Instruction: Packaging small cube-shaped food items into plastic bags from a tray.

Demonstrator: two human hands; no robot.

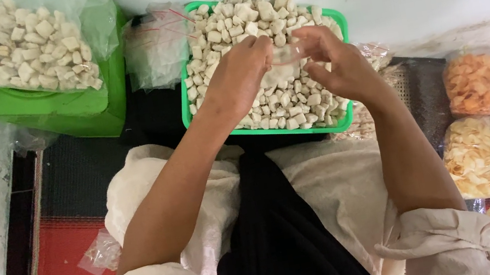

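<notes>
Item: clear bag (286, 56), lying crosswise over the tray's (349, 119) far half; your left hand (240, 74) and right hand (336, 64) are pinching its ends, equally near.

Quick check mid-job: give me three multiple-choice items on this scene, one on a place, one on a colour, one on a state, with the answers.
1. Where is the bag of orange chips?
A. far right of the view
B. inside the tray
C. on the lap

2. What colour is the rectangular plastic tray of pale cube snacks?
A. red
B. green
C. blue

3. What are the left hand and right hand doing?
A. resting on the mat
B. holding a small clear plastic bag over the tray
C. lifting the tray

Answers: 1 A, it lies by the right edge; 2 B, its rim is green; 3 B, both hands pinch the bag.
</notes>
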